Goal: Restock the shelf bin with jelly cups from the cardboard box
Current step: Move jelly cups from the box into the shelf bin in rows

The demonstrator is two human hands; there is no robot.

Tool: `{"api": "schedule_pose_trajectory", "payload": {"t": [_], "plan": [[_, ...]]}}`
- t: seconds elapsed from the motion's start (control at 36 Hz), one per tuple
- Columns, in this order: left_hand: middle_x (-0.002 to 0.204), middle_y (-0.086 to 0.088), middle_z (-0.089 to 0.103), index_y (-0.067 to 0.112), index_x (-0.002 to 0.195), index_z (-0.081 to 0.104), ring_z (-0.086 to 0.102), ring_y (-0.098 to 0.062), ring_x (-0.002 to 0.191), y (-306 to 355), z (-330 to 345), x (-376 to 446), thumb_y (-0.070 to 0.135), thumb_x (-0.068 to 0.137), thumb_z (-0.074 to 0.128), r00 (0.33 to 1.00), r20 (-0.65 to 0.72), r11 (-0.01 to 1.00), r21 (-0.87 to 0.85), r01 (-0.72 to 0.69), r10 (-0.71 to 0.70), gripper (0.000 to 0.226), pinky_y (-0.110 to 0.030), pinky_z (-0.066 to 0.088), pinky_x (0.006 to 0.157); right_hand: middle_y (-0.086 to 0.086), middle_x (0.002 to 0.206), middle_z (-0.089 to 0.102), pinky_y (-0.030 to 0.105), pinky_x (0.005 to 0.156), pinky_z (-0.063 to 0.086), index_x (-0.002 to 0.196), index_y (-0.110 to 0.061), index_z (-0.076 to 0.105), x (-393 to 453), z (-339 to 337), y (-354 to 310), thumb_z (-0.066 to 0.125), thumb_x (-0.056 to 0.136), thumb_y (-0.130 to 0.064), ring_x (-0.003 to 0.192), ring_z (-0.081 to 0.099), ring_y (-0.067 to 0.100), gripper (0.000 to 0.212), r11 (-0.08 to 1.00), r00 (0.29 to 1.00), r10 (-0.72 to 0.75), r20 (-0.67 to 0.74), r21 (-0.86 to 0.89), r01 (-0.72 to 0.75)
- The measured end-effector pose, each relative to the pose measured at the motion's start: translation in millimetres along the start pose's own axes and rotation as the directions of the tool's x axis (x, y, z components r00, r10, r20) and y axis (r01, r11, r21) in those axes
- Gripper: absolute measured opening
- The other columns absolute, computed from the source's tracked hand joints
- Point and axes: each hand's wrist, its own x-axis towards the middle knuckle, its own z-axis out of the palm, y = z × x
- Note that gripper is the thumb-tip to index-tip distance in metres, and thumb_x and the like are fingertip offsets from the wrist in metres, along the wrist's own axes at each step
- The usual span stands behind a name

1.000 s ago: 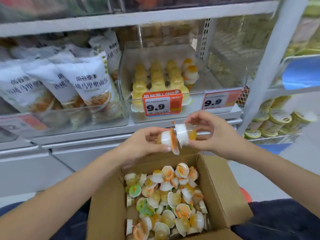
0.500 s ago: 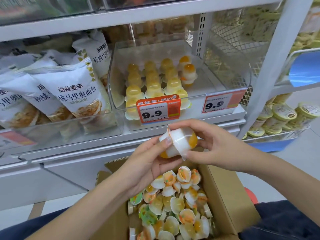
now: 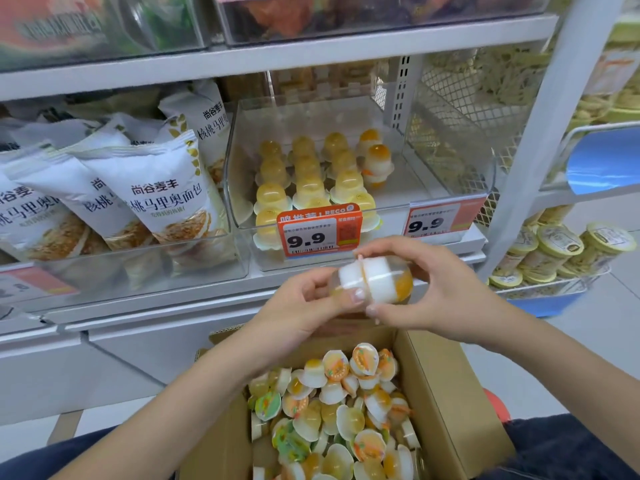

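I hold two small clear plastic jelly cups (image 3: 372, 284) lid to lid, long axis left-right, above the open brown cardboard box (image 3: 450, 393). Left hand (image 3: 304, 306) fingers pinch the left cup; right hand (image 3: 436, 289) fingers pinch the right. The clear plastic shelf bin (image 3: 450, 181) lies directly ahead and above. The orange price tag (image 3: 320, 230) reads "9.9" and "RECO".

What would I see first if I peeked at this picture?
Two hands, the left hand and right hand, hold two jelly cups pressed together in the middle. Below sits a cardboard box full of cups. Behind, a clear shelf bin holds yellow ones in rows.
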Motion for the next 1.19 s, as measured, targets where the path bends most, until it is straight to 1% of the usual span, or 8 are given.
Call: {"api": "schedule_pose_trajectory", "payload": {"t": [0.08, 0.17, 0.25, 0.31, 0.42, 0.56, 0.94, 1.19], "plan": [[0.105, -0.002, 0.071, 0.023, 0.108, 0.065, 0.068, -0.015, 0.099, 12, -12, 7, 0.041, 0.077, 0.071, 0.986, -0.112, 0.957, 0.275, -0.09, 0.125, 0.036, -0.033, 0.056, 0.085, -0.017, 0.098, 0.064, 0.02, 0.073, 0.052, 0.11, -0.032, 0.063, 15, -27, -10, 0.082, 0.064, -0.025, 0.084, 0.062, 0.002, 0.05, 1.0, 0.982, -0.008, -0.188, -0.023, 0.004], [0.09, 0.007, 0.07, 0.024, 0.095, 0.067, 0.065, -0.003, 0.085, 13, -27, 14, 0.037, 0.081, 0.067, 0.917, -0.282, 0.841, 0.532, -0.095, 0.282, 0.019, -0.015, 0.052, 0.075, -0.018, 0.092, 0.06, 0.012, 0.064, 0.048, 0.106, -0.03, 0.064, 48, -62, -19, 0.083, 0.068, -0.021, 0.071, 0.058, -0.002, 0.044, 0.988, 0.939, -0.014, -0.343, -0.147, -0.04], [0.083, 0.014, 0.066, 0.022, 0.09, 0.066, 0.059, 0.005, 0.08, 10, -38, 22, 0.019, 0.086, 0.065, 0.843, -0.333, 0.67, 0.741, -0.042, 0.422, 0.005, -0.005, 0.044, 0.069, -0.006, 0.103, 0.06, 0.022, 0.072, 0.042, 0.112, -0.029, 0.063, 96, -89, -13, 0.082, 0.067, -0.034, 0.085, 0.055, 0.009, 0.05, 0.877, 0.938, 0.061, -0.341, -0.43, -0.213], [0.082, 0.015, 0.064, 0.023, 0.088, 0.064, 0.058, 0.005, 0.08, 9, -42, 26, 0.017, 0.086, 0.062, 0.828, -0.338, 0.607, 0.795, -0.003, 0.447, 0.007, -0.01, 0.045, 0.071, 0.001, 0.109, 0.061, 0.027, 0.075, 0.041, 0.116, -0.02, 0.063, 125, -95, 1, 0.081, 0.066, -0.038, 0.093, 0.054, 0.017, 0.056, 0.778, 0.947, 0.151, -0.283, -0.557, -0.291], [0.082, 0.016, 0.065, 0.027, 0.088, 0.065, 0.061, -0.003, 0.081, 11, -42, 30, 0.023, 0.088, 0.059, 0.81, -0.357, 0.533, 0.843, 0.067, 0.464, 0.007, -0.031, 0.052, 0.075, 0.009, 0.105, 0.068, 0.034, 0.079, 0.052, 0.111, -0.009, 0.066, 155, -85, 36, 0.081, 0.067, -0.036, 0.095, 0.061, 0.025, 0.054, 0.65, 0.953, 0.276, -0.123, -0.707, -0.279], [0.078, 0.018, 0.063, 0.028, 0.09, 0.069, 0.057, 0.0, 0.069, 16, -44, 32, 0.026, 0.089, 0.058, 0.813, -0.365, 0.523, 0.848, 0.089, 0.453, 0.011, -0.027, 0.051, 0.069, 0.011, 0.11, 0.066, 0.033, 0.083, 0.049, 0.112, -0.008, 0.063, 164, -72, 62, 0.08, 0.068, -0.029, 0.1, 0.06, 0.027, 0.052, 0.683, 0.965, 0.241, -0.108, -0.687, -0.247], [0.077, 0.019, 0.063, 0.03, 0.091, 0.071, 0.059, -0.002, 0.07, 13, -47, 34, 0.027, 0.088, 0.06, 0.805, -0.365, 0.506, 0.857, 0.095, 0.468, 0.012, -0.026, 0.052, 0.068, 0.004, 0.122, 0.061, 0.023, 0.083, 0.04, 0.123, -0.013, 0.057, 169, -72, 77, 0.086, 0.064, -0.025, 0.109, 0.056, 0.022, 0.067, 0.799, 0.976, 0.194, -0.1, -0.561, -0.217], [0.08, 0.016, 0.066, 0.029, 0.093, 0.071, 0.06, -0.003, 0.071, 14, -46, 34, 0.028, 0.089, 0.059, 0.804, -0.368, 0.495, 0.862, 0.106, 0.468, 0.013, -0.027, 0.053, 0.067, 0.005, 0.119, 0.06, 0.023, 0.078, 0.039, 0.124, -0.012, 0.055, 169, -73, 78, 0.087, 0.063, -0.025, 0.093, 0.05, 0.015, 0.07, 0.803, 0.978, 0.177, -0.115, -0.558, -0.21]]}}
